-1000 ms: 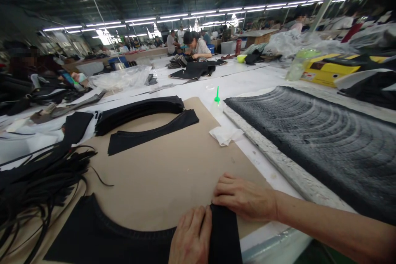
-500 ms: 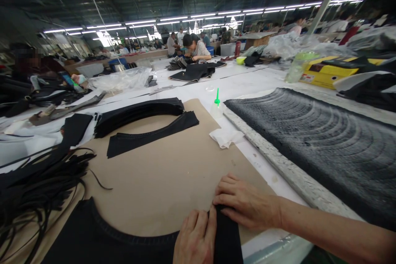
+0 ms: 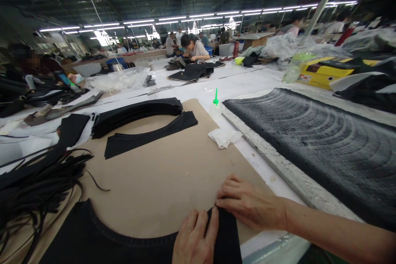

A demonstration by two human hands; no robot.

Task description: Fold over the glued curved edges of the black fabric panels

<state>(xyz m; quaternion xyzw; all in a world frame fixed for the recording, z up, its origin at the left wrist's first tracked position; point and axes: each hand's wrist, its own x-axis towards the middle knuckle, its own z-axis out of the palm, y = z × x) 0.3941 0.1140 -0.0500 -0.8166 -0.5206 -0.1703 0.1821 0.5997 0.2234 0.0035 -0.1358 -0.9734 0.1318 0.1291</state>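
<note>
A black fabric piece point(image 3: 102, 241) with a curved, notched inner edge lies at the near side of a tan sheet point(image 3: 161, 177). On its right end, my left hand point(image 3: 196, 235) presses down, fingers bent and set against the upper edge. Close beside it my right hand point(image 3: 250, 202) pinches that same edge at the corner, thumb partly hidden beneath the fingers. The fingertips of the two hands almost meet. Farther up the sheet are a single black curved strip point(image 3: 151, 134) and a stack of similar black pieces point(image 3: 136, 115).
To the right stands a board with a dark, grey-streaked surface point(image 3: 309, 144). A bottle with a green nozzle point(image 3: 215, 105) and a crumpled white cloth point(image 3: 225, 137) lie by the sheet. Thin black strips point(image 3: 52, 177) are heaped at left. A co-worker point(image 3: 194, 47) bends over the far table.
Both hands stay at the same fabric edge. My right hand has shifted very slightly right, and the left index finger reaches a bit farther along the edge. The view has tilted slightly.
</note>
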